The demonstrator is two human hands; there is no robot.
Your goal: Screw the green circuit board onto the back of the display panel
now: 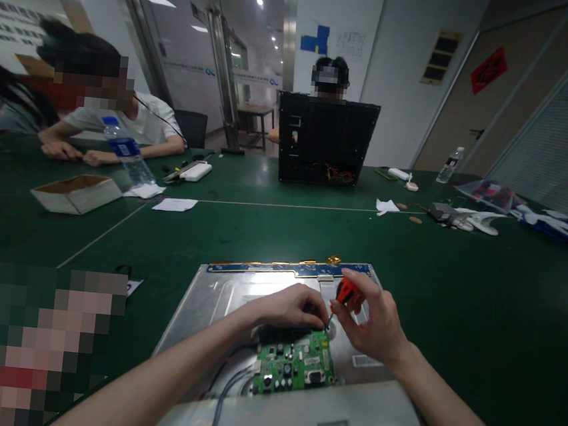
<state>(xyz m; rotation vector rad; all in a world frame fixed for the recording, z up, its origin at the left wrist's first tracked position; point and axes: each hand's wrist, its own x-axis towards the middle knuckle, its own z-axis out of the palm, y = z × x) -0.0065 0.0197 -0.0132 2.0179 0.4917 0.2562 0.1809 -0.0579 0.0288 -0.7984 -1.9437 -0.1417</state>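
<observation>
My right hand (374, 319) grips a small screwdriver (345, 290) by its orange and black handle. The shaft slants down to the top right corner of a green circuit board (294, 361). Close to that tip, my left hand (295, 306) has its fingers curled together at the board's upper edge. What those fingers pinch, if anything, is hidden. The board lies on the silver metal back of a flat display panel (214, 307). Along the panel's far edge runs a narrow blue circuit strip (258, 269). Grey cables (226, 392) come off the board's left side.
Beyond the panel, the green table (480, 312) holds an open box (77, 194), a water bottle (127, 154) and paper (175, 204). A black display housing (327, 140) stands before a person across the table. Gloves (477, 220) lie at right. Another person leans on the table at left.
</observation>
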